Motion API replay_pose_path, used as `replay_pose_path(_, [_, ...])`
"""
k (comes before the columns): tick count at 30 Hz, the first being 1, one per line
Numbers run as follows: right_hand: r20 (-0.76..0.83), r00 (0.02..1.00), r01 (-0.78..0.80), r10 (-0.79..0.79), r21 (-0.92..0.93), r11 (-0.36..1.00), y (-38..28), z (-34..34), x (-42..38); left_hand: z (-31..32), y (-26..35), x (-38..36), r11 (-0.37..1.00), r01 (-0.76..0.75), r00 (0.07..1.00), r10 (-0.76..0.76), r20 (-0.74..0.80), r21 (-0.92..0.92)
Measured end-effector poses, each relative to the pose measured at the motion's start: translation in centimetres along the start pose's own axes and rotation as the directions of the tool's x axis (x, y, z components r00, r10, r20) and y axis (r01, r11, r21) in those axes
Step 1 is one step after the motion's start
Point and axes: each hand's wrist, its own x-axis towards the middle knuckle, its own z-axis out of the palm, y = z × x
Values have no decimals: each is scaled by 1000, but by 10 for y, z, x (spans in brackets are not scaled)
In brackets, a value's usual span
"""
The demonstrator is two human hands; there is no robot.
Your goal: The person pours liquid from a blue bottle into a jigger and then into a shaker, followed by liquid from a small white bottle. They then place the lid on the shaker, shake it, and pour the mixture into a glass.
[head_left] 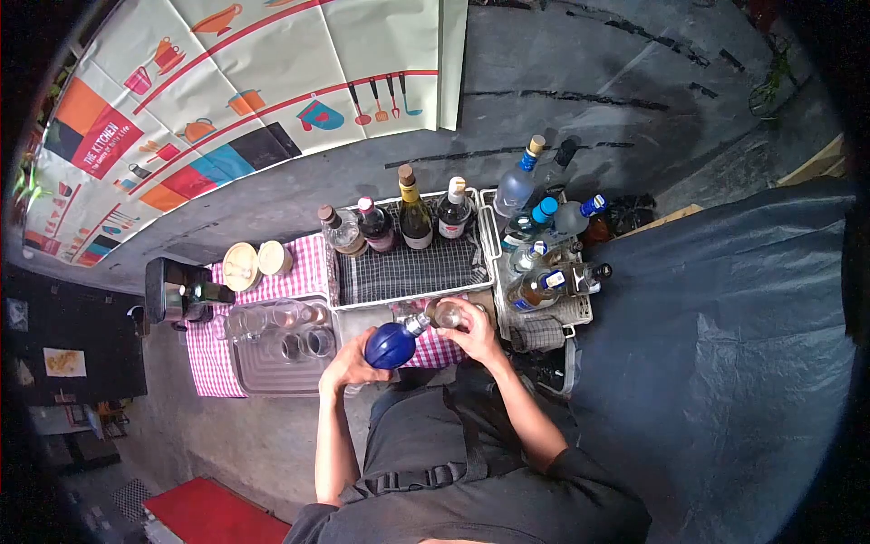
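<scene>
My left hand (pixel 353 366) is wrapped round a round blue bottle (pixel 391 347), tipped so that its silver neck (pixel 417 325) points up and to the right. Between the fingers of my right hand (pixel 477 336) is a small clear glass (pixel 444 315), its rim close by the bottle's neck. Both hands are in front of my body, over a pink checked cloth (pixel 439 354). Just beyond them is a white-rimmed rack (pixel 399 299) with a black mesh-patterned lining.
Several bottles (pixel 415 218) stand along the rack's back, and more bottles (pixel 535 238) crowd a basket on the right. A clear tray (pixel 263 376) with several glasses (pixel 319 341) lies left. Behind it are two pale round containers (pixel 274 258) and a black appliance (pixel 172 288).
</scene>
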Motion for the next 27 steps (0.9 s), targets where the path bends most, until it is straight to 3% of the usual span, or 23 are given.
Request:
replay_pose_path(1, [-28, 999, -27, 24, -118, 993, -3, -4, 0, 3, -6, 0, 1000, -31, 999, 30, -35, -4])
replay_pose_path(2, [-27, 999, -28, 25, -119, 992, -7, -6, 2, 5, -11, -1, 998, -61, 996, 61, -71, -7])
replay_pose_path(3, [-35, 997, 49, -69, -401, 915, -10, -7, 4, 7, -14, -3, 998, -61, 996, 60, -72, -8])
replay_pose_path(4, [-15, 987, 113, -161, -649, 752, -14, -8, 6, 8, -18, -5, 998, -44, 995, 40, -90, -38])
replay_pose_path(6, [-25, 994, 64, -107, -655, 753, -17, -9, 9, 10, -25, -8, 997, -27, 994, 19, -108, -69])
replay_pose_path(8, [74, 991, 125, -114, -818, 561, -15, -10, 12, 10, -33, -9, 996, -38, 993, 28, -112, -85])
replay_pose_path(11, [110, 993, 112, -31, -881, 460, -15, -7, 16, 11, -31, -11, 994, -31, 995, 20, -101, -105])
replay_pose_path(18, [125, 992, 112, -2, -883, 457, -19, -5, 17, 8, -25, -11, 999, -5, 994, -1, -106, -53])
replay_pose_path(21, [138, 988, 155, -74, -800, 580, -21, -6, 16, 6, -5, -12, 996, 23, 994, -14, -104, 84])
replay_pose_path(23, [101, 990, 137, -96, -608, 782, -26, -4, 14, 5, 2, -11, 987, 102, 992, -92, -85, 125])
replay_pose_path(27, [51, 989, 146, -140, -498, 855, -31, 3, 11, 3, 4, -5, 976, 122, 992, -115, -50, 180])
